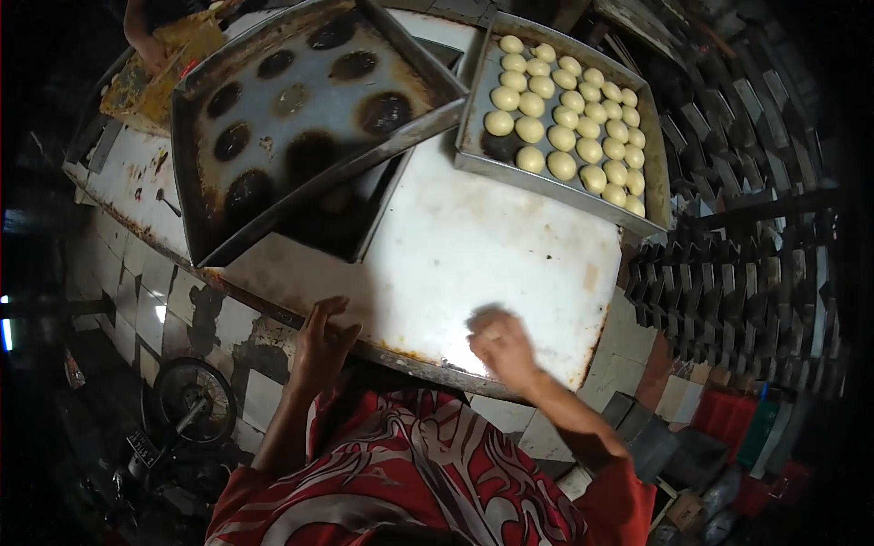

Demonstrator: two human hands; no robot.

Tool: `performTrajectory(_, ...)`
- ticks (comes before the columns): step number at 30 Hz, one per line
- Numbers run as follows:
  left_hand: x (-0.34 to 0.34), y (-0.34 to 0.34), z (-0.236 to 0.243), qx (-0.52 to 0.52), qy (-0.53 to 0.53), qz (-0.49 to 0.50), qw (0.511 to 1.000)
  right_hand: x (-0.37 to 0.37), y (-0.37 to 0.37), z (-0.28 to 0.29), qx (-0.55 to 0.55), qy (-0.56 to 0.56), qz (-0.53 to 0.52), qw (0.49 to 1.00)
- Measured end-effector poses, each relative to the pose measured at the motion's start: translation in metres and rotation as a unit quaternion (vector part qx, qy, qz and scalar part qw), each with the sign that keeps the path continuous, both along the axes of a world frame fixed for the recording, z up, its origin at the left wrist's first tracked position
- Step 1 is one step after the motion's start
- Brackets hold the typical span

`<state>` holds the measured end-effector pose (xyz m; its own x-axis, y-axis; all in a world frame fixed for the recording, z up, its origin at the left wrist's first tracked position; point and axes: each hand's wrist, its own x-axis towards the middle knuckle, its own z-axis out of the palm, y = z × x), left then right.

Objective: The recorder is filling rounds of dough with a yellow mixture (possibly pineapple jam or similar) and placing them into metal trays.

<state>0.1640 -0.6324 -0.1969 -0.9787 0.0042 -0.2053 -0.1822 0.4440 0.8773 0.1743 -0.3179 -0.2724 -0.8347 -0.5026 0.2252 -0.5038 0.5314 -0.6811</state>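
Observation:
My left hand [325,341] hovers at the near edge of the white table, fingers loosely bent and apart, nothing visible in it. Over the tabletop to its right, my right hand [501,344] is curled and smeared by motion; whether anything is under its fingers cannot be made out. Beyond it, at the far right, stands a metal baking tray [555,189] with rows of round, pale yellow dough balls [562,165]. One spot at its near left corner shows bare dark metal. A larger metal tray [300,103] with dark round burn marks lies tilted at the far left.
Under the marked tray, another dark tray [369,238] rests on the white table [455,264]. At the far left, another person's hand [153,56] is by a yellowish container [173,68]. Racks of metal pieces [728,282] line the right. A motorcycle wheel [194,400] stands lower left.

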Motion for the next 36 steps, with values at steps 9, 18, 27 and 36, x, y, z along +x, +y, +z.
performTrajectory(9,-0.037,-0.07,0.015,0.14,-0.008,-0.3,0.944,-0.023,-0.084,0.03,0.119,0.074,-0.355,0.924)
performTrajectory(18,-0.056,-0.157,0.004,0.183,0.034,-0.403,0.896,-0.07,-0.176,0.172,-0.013,-0.392,-0.154,0.907)
performTrajectory(27,-0.048,-0.166,0.017,0.174,0.04,-0.422,0.889,-0.229,-0.346,0.158,0.312,-0.124,0.035,0.941)
performTrajectory(36,-0.023,-0.14,0.009,0.282,-0.056,-0.214,0.933,-0.25,-0.078,0.179,0.18,-0.022,-0.337,0.924)
